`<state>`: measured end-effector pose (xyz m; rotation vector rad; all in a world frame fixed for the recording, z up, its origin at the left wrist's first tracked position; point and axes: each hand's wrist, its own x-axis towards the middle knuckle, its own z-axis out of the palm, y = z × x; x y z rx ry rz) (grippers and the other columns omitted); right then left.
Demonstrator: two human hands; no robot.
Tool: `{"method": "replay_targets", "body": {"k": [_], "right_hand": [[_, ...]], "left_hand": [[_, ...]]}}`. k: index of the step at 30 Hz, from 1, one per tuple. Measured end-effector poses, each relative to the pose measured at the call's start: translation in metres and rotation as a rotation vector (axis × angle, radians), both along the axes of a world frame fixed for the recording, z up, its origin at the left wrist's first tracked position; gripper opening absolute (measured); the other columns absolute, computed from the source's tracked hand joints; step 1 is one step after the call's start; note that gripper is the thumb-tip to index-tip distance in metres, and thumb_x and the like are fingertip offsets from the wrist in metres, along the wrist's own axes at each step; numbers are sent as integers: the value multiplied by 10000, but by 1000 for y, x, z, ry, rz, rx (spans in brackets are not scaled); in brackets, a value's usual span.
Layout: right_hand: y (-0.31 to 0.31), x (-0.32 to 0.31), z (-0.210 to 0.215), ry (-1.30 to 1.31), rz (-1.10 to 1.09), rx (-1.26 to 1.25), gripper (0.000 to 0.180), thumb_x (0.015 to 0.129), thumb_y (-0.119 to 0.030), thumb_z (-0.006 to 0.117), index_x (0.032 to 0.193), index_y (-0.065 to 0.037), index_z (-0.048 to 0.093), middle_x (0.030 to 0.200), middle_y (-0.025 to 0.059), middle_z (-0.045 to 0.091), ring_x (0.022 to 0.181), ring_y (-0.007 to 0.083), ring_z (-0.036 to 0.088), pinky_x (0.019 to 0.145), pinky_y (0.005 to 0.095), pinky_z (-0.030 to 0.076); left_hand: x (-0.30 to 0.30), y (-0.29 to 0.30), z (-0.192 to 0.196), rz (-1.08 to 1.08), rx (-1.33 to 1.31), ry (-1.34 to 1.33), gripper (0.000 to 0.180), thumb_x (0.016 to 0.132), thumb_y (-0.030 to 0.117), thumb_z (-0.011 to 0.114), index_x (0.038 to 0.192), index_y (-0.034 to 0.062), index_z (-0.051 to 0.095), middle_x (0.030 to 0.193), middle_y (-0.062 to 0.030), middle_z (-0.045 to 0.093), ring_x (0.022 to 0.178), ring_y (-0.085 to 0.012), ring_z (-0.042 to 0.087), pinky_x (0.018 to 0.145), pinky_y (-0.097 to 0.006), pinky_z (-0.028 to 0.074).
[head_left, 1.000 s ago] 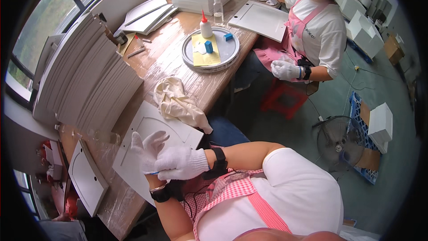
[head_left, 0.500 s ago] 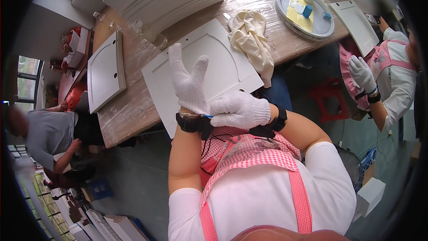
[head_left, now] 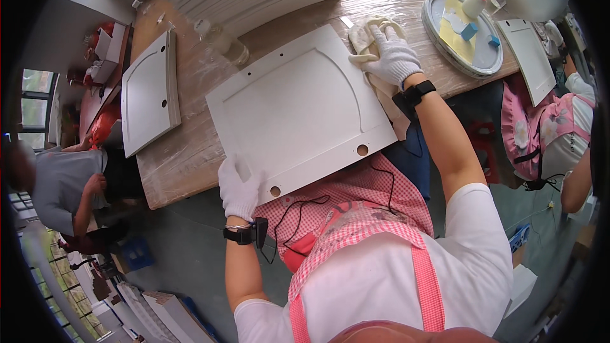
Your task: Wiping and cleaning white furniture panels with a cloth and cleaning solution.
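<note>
Half a sec ago both our hands were joined at the chest; now they're apart. Left hand (head_left: 238,189) grips the white door panel's (head_left: 298,111) near corner on the bench, right hand (head_left: 392,57) closes on the cloth (head_left: 368,33) beside its far edge. Looks like wiping starts.

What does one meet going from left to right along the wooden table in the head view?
Small white cabinet door panel → left hand in a white glove → large white panel with drilled holes → right hand on cream cloth → round grey tray.
</note>
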<state>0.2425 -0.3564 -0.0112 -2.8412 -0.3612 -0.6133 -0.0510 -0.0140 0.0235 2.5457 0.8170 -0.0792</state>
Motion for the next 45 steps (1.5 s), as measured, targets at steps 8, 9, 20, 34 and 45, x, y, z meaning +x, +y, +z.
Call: {"method": "replay_targets", "body": {"k": [8,9,20,34,45], "right_hand": [[-94,-2,8,213,-162,345,296,890,-174,639,1162,-143,752,1105,200,682,1021,360,669,899,426,539],[-101,-7,3,224,-179,348,296,890,-174,639,1162,-143,752,1105,200,682,1021,360,669,899,426,539],[-95,-35,-23,93,-85,187,339,873,-396,724,1064,-119,763,1027,151,677,1005,359,638,864,460,518],[-100,-34,-33,-2,-79,282,336,887,-416,697,1014,-115,772,989,135,688,957,346,655,825,460,533],[-103,-33,-45,-32,-85,308,368,907,-469,676,1038,-143,785,1054,132,729,1021,351,663,890,469,531]], "left_hand": [[164,41,53,84,-645,-602,940,817,170,831,1559,-44,296,1520,-269,441,1384,-335,474,1146,-402,390],[188,38,58,71,-588,-618,952,803,184,847,1552,-45,307,1515,-253,451,1372,-328,484,1140,-394,395],[298,20,-4,156,-172,-481,828,742,199,848,1444,-19,469,1380,-159,575,1253,-298,581,1085,-400,456],[273,-71,76,-702,882,369,442,867,156,685,1297,154,587,1181,-166,638,1113,-360,667,923,-459,557],[200,-126,103,-916,865,453,410,833,105,691,1232,153,611,1094,-157,643,1023,-357,690,827,-460,580]]}}
